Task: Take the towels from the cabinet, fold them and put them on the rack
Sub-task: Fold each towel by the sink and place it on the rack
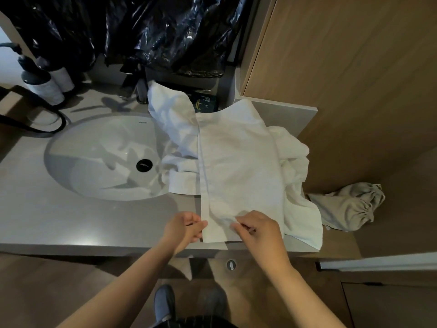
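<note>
Towel [238, 162] lies lengthwise, running away from me on the bench [94, 221]. My left hand [184, 227] pinches its near left corner, my right hand [257, 229] the near edge

The left hand [184, 229] and right hand [257, 230] are bare, as are both forearms [132, 278]. A grey shoe [164, 301] covers one foot. The dark garment [201, 323] has thin pale stripes.

White towels on grey

The towels [238, 162] are plain white, the bench [71, 223] grey, the sink [99, 159] white with a black drain [144, 165]; a beige bag [350, 207], glossy black plastic [165, 31], brown wood-grain cabinet [354, 79].
</note>
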A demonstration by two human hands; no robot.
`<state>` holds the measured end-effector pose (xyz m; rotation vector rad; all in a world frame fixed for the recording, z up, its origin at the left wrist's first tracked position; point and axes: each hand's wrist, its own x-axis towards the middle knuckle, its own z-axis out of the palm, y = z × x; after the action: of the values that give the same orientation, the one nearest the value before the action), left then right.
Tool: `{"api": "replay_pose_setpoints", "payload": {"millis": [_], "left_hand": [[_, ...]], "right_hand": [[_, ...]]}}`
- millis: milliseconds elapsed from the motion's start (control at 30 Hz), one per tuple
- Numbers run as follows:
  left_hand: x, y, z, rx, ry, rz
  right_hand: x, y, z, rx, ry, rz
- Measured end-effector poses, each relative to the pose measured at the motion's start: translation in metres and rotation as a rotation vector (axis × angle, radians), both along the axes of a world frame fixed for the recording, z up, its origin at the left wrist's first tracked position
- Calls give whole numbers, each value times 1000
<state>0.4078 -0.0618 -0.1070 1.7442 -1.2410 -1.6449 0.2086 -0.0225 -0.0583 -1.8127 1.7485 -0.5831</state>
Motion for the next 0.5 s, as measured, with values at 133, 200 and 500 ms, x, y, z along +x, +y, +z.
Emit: {"api": "replay_pose_setpoints", "payload": {"millis": [133,200,500], "left_hand": [[2,4,14,130,238,102],[4,5,19,207,332,182],[-3,5,22,80,287,40]], "right_hand": [[25,3,-7,74,59,150],[30,3,-12,117,78,182],[9,12,-20,152,80,120]]}}
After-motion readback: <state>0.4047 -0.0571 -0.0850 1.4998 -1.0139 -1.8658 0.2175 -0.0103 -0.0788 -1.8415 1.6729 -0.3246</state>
